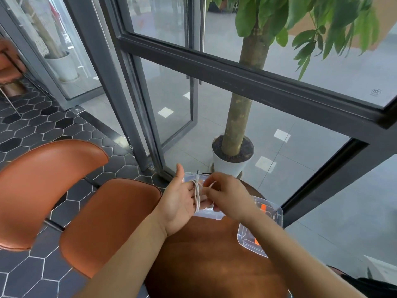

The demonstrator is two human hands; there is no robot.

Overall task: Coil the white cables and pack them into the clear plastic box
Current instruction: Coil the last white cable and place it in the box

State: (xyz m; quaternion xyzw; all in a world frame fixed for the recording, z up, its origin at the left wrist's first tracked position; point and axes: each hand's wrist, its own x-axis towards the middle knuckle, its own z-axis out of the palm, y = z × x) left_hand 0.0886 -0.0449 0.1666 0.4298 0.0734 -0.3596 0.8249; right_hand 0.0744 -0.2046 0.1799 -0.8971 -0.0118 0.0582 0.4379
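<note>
A white cable [196, 195] is looped several times around the fingers of my left hand [180, 201], which is held flat, palm up, over the round table. Its plug end sticks up past my fingers. My right hand [228, 195] pinches the free stretch of the cable just right of the loops. Under both hands lies a clear plastic piece [206, 212], box or lid, I cannot tell which. A second clear plastic piece [271, 214] with orange clips lies to the right, partly hidden by my right forearm.
The round brown table [204, 261] is small. An orange-brown chair [103, 220] stands at its left. A potted tree in a white pot [231, 166] and a dark-framed glass wall [236, 76] stand just behind the table.
</note>
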